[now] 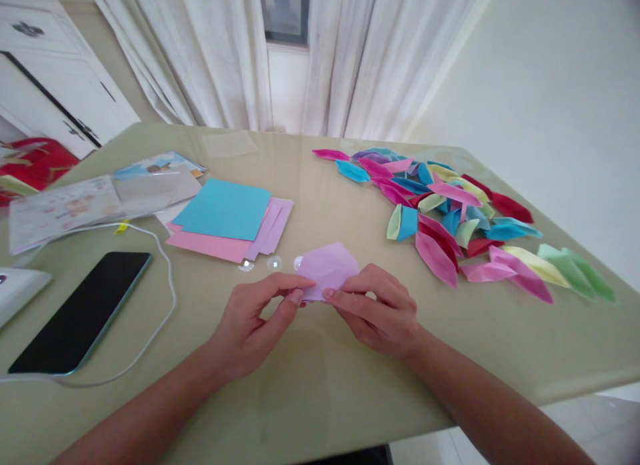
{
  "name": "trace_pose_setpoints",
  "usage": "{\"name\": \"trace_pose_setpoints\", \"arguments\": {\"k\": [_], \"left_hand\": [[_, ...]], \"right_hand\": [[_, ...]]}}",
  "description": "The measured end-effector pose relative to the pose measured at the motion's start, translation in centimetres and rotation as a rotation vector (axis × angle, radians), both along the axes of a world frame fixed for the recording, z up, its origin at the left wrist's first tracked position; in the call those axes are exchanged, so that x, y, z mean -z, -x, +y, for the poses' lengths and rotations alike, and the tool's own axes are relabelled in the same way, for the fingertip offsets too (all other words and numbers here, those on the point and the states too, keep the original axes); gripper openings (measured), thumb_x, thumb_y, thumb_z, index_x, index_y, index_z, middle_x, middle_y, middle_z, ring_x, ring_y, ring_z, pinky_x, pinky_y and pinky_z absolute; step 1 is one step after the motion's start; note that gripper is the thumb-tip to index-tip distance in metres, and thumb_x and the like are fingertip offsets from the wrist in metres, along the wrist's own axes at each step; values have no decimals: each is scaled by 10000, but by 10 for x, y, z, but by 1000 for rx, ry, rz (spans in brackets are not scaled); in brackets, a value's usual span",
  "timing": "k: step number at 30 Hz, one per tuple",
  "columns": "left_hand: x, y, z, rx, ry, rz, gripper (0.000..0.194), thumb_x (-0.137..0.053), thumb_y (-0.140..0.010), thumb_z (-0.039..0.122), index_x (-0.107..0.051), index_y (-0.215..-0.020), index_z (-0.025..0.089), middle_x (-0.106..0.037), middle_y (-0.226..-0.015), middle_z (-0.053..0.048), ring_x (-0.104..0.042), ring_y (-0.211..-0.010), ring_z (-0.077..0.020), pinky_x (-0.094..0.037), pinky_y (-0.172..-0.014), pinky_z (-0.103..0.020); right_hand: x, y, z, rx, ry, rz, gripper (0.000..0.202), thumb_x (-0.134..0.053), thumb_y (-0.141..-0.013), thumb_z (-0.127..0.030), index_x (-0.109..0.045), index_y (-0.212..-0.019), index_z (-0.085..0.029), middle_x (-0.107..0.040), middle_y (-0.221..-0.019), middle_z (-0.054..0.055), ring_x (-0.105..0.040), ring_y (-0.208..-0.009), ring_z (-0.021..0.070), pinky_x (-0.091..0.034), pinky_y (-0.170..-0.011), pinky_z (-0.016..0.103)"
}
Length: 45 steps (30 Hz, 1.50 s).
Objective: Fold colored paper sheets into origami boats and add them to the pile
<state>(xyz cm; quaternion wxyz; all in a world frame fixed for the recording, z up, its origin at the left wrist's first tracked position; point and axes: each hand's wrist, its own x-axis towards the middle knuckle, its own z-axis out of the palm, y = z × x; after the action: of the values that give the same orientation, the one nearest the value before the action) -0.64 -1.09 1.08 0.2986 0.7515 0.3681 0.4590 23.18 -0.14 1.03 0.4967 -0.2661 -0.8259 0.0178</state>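
Between both hands is a lavender sheet of origami paper (331, 265), partly folded, with its pointed far edge tilted away from me. My left hand (260, 318) pinches its lower left corner between thumb and forefinger. On the lower right edge, my right hand (377, 310) grips the same paper, thumb and fingers pressed together. Fingertips hide part of the near edge. Just beyond my left hand lies a stack of square paper sheets (225, 210), blue on top, with pink and lavender below. Small clear round discs (275, 263) sit between the stack and the folded paper.
Folded paper pieces (453, 191) in many colours are heaped at the right. At the left lie a black phone (80, 315), a white cable (170, 278), a white device (20, 291) and printed plastic packets (65, 208). White curtains (210, 58) hang behind the table (320, 398).
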Motion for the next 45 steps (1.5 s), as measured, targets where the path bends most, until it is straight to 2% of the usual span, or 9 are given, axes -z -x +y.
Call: {"name": "trace_pose_setpoints", "arguments": {"k": [4, 12, 19, 23, 29, 33, 38, 41, 45], "left_hand": [[2, 4, 6, 22, -85, 36, 301, -799, -916, 213, -775, -1215, 231, -855, -1027, -44, -814, -843, -167, -653, -824, -251], [2, 2, 5, -79, -126, 11, 283, -721, -925, 91, -805, -1145, 248, -858, -923, 0, -806, -748, -136, -645, -738, -214], [4, 4, 10, 12, -248, 109, 295, -794, -916, 138, -758, -1200, 210, -846, -1019, -27, -801, -852, -125, -630, -811, -184], [6, 5, 14, 3, -396, 120, 302, -763, -922, 64, -760, -1198, 188, -770, -956, -35, -733, -807, -113, -596, -733, -199], [6, 5, 9, -24, -421, 100, 319, -775, -910, 54, -754, -1191, 203, -620, -955, -16, -623, -814, -105, -548, -722, -215], [4, 5, 9, -73, -316, 124, 503, -838, -898, 207, -646, -1362, 235, -638, -1099, -54, -643, -968, -168, -578, -857, -299], [8, 4, 11, -89, -52, 43, 589, -860, -879, 298, -525, -1361, 260, -581, -1460, -141, -556, -1370, -296, -484, -1127, -492], [16, 3, 12, -58, 135, -130, 399, -789, -941, 266, -512, -1228, 271, -625, -1385, -101, -651, -1225, -236, -545, -1040, -439], [19, 2, 17, -17, 251, -188, 154, -723, -995, 274, -602, -1087, 252, -658, -1166, -32, -673, -892, -128, -575, -779, -271]], "right_hand": [[-2, -1, 0, 45, 39, 13, 222, -747, -924, -76, -800, -1089, -216, -738, -870, 48, -700, -759, 157, -551, -651, 276], [-1, -2, 3, 55, 7, -15, 209, -789, -916, -119, -794, -1107, -203, -748, -900, 57, -706, -780, 162, -555, -679, 285], [2, -5, 6, 45, -88, -53, 261, -733, -931, -54, -779, -1146, -194, -765, -915, 57, -680, -740, 156, -508, -665, 315], [1, -5, 7, 47, -104, -60, 243, -747, -939, -79, -775, -1138, -216, -768, -901, 47, -675, -733, 149, -505, -655, 306], [-3, -1, 5, 2, -101, -83, 167, -751, -972, -155, -775, -1131, -202, -760, -869, 49, -614, -663, 135, -486, -612, 300], [-4, -1, 2, -12, 99, 49, 157, -738, -981, -151, -784, -1121, -206, -746, -917, 67, -681, -773, 159, -537, -655, 289], [-1, 4, 5, -130, 631, 521, 44, -713, -1011, -211, -742, -1029, -239, -694, -863, 5, -693, -672, 123, -561, -600, 245], [-1, 6, 10, -196, 848, 680, 39, -716, -1017, -271, -711, -1032, -235, -709, -831, -10, -717, -654, 122, -581, -611, 238], [1, 4, 17, -173, 955, 712, 121, -773, -976, -322, -716, -1016, -224, -727, -833, -7, -711, -693, 121, -562, -630, 223]]}}
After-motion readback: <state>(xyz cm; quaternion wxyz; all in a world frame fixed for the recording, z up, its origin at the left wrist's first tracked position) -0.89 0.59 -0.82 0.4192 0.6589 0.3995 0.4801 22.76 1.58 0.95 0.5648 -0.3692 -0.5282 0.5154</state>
